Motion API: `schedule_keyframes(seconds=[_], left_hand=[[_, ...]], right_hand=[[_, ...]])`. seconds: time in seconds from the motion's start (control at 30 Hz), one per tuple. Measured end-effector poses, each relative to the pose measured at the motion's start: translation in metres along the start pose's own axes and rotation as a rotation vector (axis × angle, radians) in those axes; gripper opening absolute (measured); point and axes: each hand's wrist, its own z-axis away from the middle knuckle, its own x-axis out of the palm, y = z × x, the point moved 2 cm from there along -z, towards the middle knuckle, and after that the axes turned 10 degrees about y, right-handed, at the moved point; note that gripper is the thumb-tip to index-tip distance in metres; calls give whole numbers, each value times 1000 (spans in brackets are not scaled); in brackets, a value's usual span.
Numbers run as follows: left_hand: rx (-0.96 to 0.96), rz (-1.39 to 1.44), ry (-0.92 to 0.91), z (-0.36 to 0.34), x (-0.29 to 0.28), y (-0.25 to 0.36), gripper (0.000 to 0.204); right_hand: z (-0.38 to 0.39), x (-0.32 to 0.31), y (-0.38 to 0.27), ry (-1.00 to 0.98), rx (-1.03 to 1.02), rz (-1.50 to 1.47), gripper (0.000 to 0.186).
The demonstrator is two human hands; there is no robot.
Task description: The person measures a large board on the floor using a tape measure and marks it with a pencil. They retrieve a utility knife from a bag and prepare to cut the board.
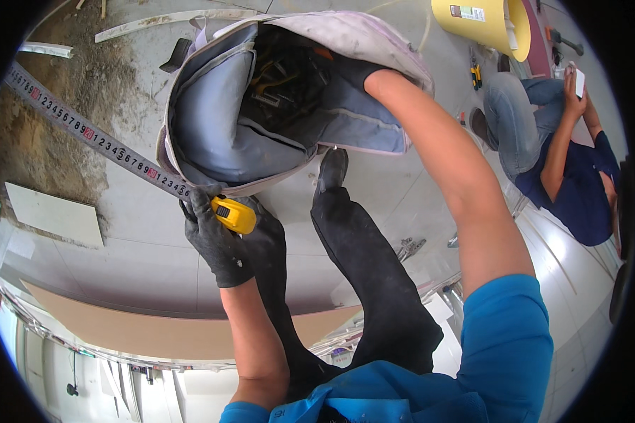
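My left hand, in a dark work glove, grips a yellow tape measure. Its marked blade runs out to the upper left across the floor. An open grey tool bag sits on the floor in front of me, with dark tools inside. My right arm reaches over the bag's rim, and my right hand is gloved and down inside the bag. What it touches there is hidden.
My black trouser legs and a shoe stand below the bag. Another person in jeans and a dark top crouches at the right with a phone. A yellow bucket lies at the top. A tile and a beige board lie on the left.
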Motion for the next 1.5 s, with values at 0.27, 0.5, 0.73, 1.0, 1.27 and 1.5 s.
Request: schedule_keyframes(seconds=[0.27,0.5,0.73,1.0,1.27,1.5], left_hand=[[1,-7,-32,1,1,3,31],[-16,-16,-34,-1,3,3,31],[-1,-18,-59,-3,2,4,31],[28,1,-4,-5,0,3,29],[36,-43,0,-5,-4,4,31],[37,-63,65,-3,-3,9,32]], right_hand=[[4,-20,4,-102,40,8,40],[24,-10,-13,-166,57,11,40],[72,48,-61,-97,32,-16,42],[66,78,-45,-21,0,-76,46],[53,94,-17,52,-19,-116,50],[70,96,14,124,-49,-135,54]])
